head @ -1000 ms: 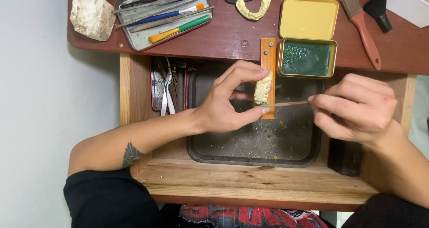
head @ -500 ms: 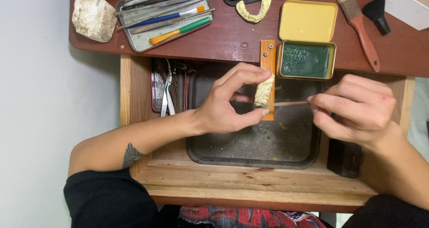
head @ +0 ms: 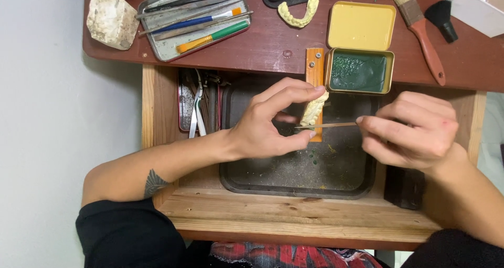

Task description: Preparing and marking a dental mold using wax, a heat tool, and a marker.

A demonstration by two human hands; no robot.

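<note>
Two hands meet over the dark tray [head: 252, 181] set in the open drawer. The left hand [head: 265, 126] pinches a small cream-coloured cast [head: 314, 110] between thumb and fingertips, held up just in front of the wooden peg [head: 315, 68]. The right hand [head: 415, 129] has its fingers closed on a thin metal tool [head: 328, 125], whose tip touches the cast just above the left thumb. With the point so close to that thumb, a slip could jab it, and hard pressure could chip the cast or push it out of the pinch into the tray below. Beyond the fingers sits an open tin of green wax [head: 359, 72].
</note>
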